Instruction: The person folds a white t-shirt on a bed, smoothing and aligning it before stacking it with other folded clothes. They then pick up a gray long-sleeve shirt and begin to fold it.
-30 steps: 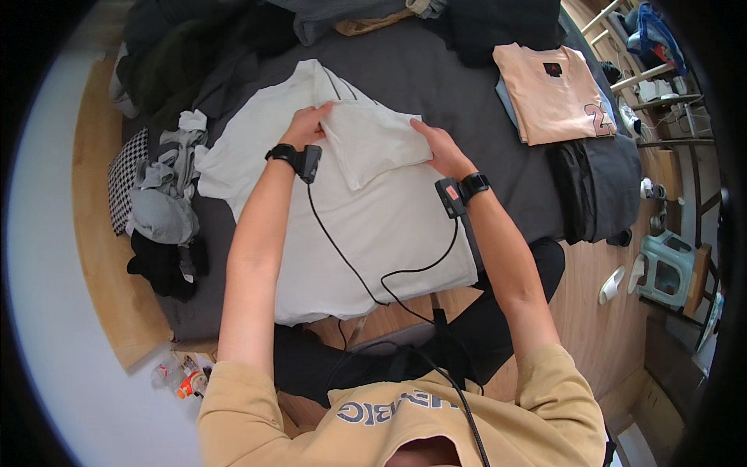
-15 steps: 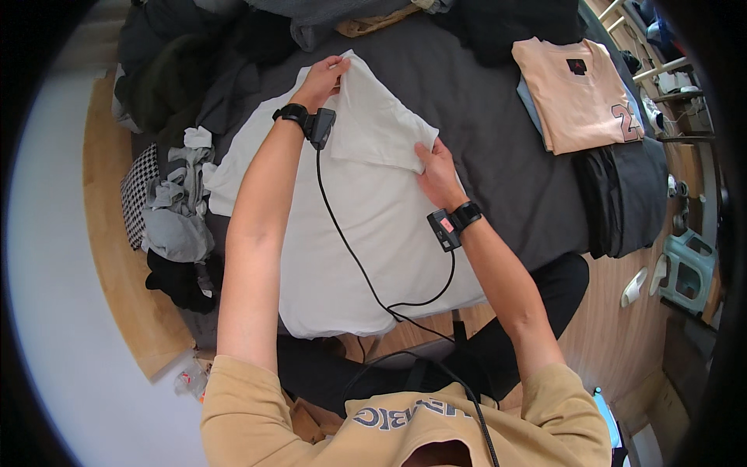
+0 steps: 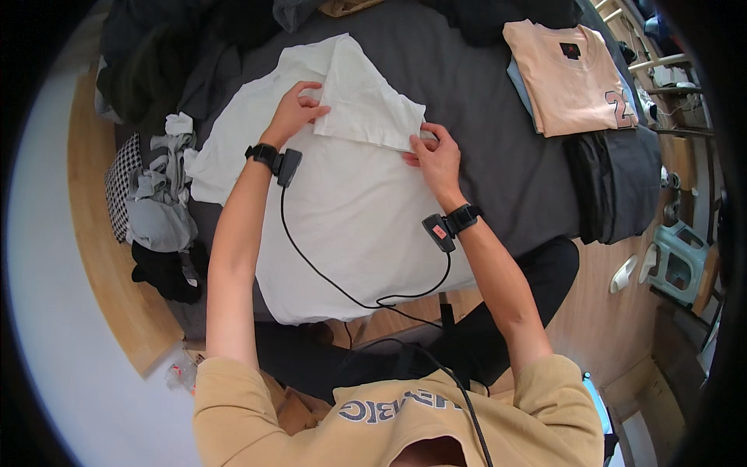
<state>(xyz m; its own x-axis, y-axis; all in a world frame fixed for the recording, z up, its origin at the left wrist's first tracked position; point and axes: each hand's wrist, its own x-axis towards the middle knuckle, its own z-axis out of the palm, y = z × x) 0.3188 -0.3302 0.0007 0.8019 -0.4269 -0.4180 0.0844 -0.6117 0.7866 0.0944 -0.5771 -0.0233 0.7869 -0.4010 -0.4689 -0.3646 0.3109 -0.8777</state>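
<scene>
A white T-shirt [image 3: 342, 226] lies spread on the dark grey bed cover, its far right part folded inward as a flap with a sleeve [image 3: 366, 105]. My left hand [image 3: 292, 113] rests at the flap's left edge, its bent fingers apart and touching the cloth. At the flap's right corner, my right hand [image 3: 440, 159] pinches the white fabric between thumb and fingers. Each wrist carries a black strap with a small box, and black cables run from these across the shirt.
A folded peach T-shirt [image 3: 572, 86] lies at the far right, over folded dark trousers [image 3: 618, 187]. Crumpled grey clothes [image 3: 159, 206] and a houndstooth cloth [image 3: 120, 187] sit at the left. Dark clothes [image 3: 179, 47] heap at the far edge. A pale green stool [image 3: 678, 261] stands on the floor.
My left hand has let go of the shirt's far corner and moved nearer and left, to the flap's edge. My right hand still grips the right corner. The whole view has shifted slightly.
</scene>
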